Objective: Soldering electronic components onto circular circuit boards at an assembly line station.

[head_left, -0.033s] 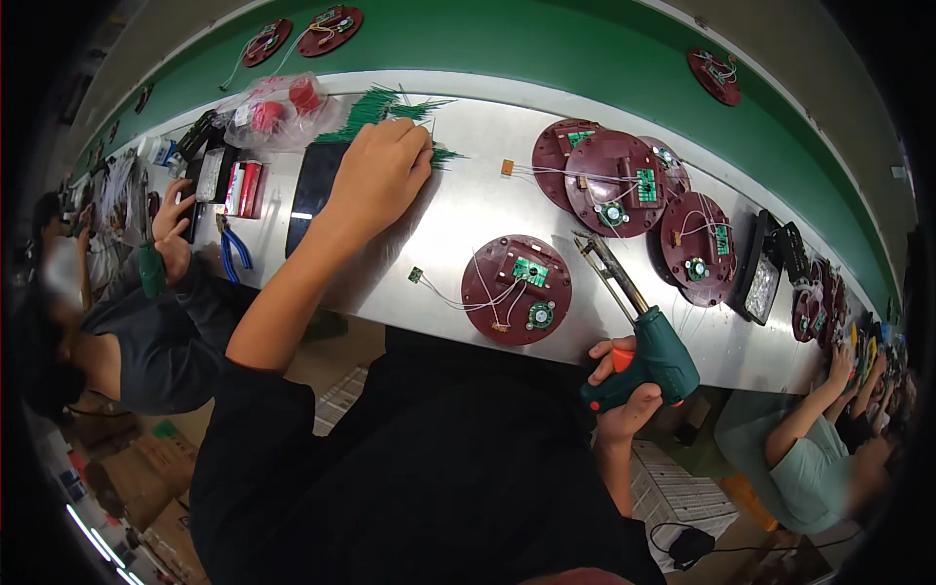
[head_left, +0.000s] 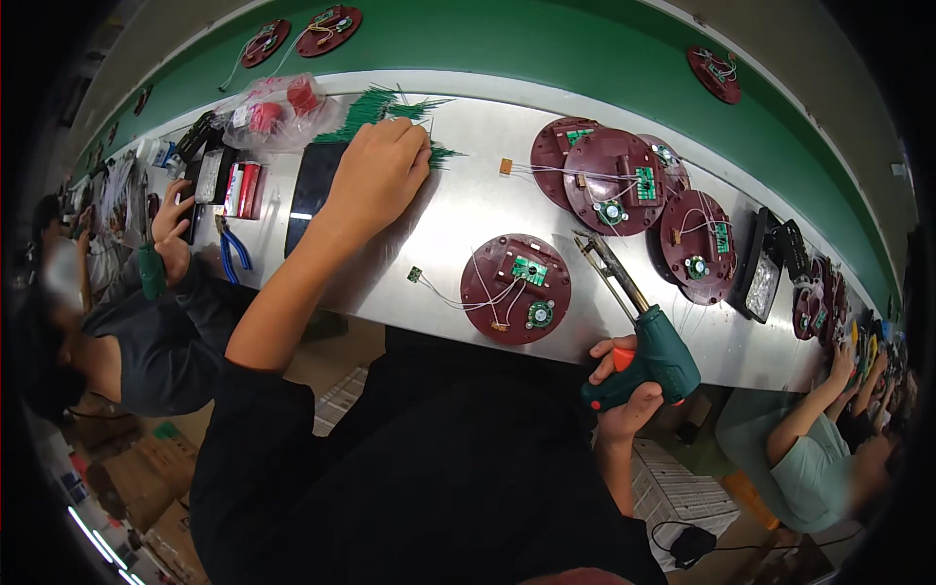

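Note:
My left hand is closed at the edge of a heap of thin green wires. Its fingertips are turned down out of sight, so whatever they pinch is hidden. My right hand grips a dark green soldering gun with a red trigger, its metal tip angled up and left. Left of that tip, a round maroon plate lies on the bench, carrying green circuit boards and white wires. One small green board trails from it on a wire.
More maroon plates overlap at the back right. A dark flat pad lies under my left forearm, with blue pliers and a plastic bag nearby. Co-workers sit on either side. A green ledge runs behind the metal bench.

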`<state>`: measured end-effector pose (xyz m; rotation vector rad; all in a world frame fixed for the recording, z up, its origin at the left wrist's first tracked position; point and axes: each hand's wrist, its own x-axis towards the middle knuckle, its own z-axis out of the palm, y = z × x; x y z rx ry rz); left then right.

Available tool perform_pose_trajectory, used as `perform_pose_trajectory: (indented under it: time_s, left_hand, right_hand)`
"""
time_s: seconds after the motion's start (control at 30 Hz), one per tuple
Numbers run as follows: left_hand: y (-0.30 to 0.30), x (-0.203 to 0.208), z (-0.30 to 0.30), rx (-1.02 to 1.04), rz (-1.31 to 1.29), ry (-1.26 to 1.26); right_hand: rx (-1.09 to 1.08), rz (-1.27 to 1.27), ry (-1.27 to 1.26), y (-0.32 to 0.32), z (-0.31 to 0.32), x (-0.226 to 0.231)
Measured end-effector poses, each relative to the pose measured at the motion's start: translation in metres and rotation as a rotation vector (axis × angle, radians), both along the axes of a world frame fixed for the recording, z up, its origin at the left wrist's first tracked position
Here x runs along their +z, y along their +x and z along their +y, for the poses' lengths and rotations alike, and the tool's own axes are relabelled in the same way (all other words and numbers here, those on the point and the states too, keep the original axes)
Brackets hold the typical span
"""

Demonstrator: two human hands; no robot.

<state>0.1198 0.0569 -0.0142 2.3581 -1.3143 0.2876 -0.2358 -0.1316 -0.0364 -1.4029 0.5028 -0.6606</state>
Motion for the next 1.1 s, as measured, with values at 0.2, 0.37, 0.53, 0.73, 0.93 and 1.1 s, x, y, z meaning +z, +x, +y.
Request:
perform_pose_trajectory:
  time_s: [0.2, 0.37, 0.53, 0.73, 0.93, 1.1]
  left_hand:
    - [-0.012, 0.013, -0.003, -0.028, 0.007, 0.021]
    - [-0.058, 0.027, -0.012, -0.205, 0.409, -0.172]
    - [-0.108, 0.029, -0.019, -0.21, 0.56, -0.12]
    - [-0.131, 0.016, -0.03, -0.097, 0.684, -0.292]
    - [-0.128, 0.013, -0.033, -0.163, 0.545, -0.291]
    - [-0.128, 0.009, -0.035, -0.156, 0.542, -0.248]
  right_hand:
    - [-0.018, 0.038, -0.015, -0.006, -0.004, 0.001]
    - [-0.018, 0.085, -0.078, -0.021, -0.008, -0.006]
    - [0.028, 0.177, -0.172, -0.032, -0.004, -0.003]
    - [0.102, 0.117, -0.191, -0.038, -0.007, -0.007]
    - [0.095, 0.226, -0.213, -0.042, -0.007, -0.007]
    - [0.064, 0.097, -0.24, -0.029, -0.008, -0.005]
